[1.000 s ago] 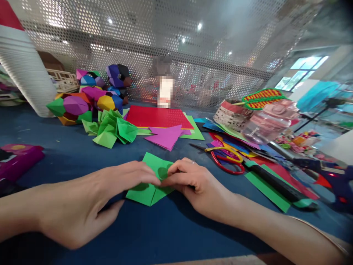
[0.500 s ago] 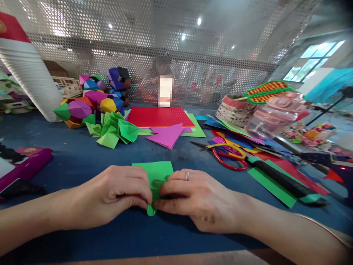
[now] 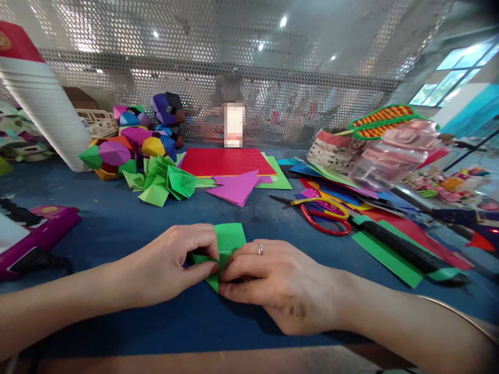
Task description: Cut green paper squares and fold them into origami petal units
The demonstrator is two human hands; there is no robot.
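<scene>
1. Your left hand (image 3: 171, 262) sits at about 7 o'clock in the view, with thumb and forefinger closed on the left edge of a folded green paper (image 3: 228, 240).
2. Your right hand (image 3: 273, 280) sits at about 5 o'clock, fingers curled and pressing down on the same green paper from the right. A ring shows on one finger.
3. The green paper lies on the blue bench (image 3: 117, 218) between your two hands, near the lower middle of the view. Its far part lies flat, and its near corner pokes out under your fingertips.
4. At 11 o'clock from your hands lies a heap of folded green paper pieces (image 3: 166, 179).
5. Behind that heap, farther toward 11 o'clock, stands a cluster of many-coloured paper balls (image 3: 120, 148).
6. At 12 o'clock lie magenta paper pieces (image 3: 234, 188), and beyond them a red sheet (image 3: 226, 161).
7. At 2 o'clock lie scissors (image 3: 325, 213) with red and yellow handles, resting on loose coloured sheets.
8. At 9 o'clock, at the left edge, lies a magenta glue gun (image 3: 39, 236).
</scene>
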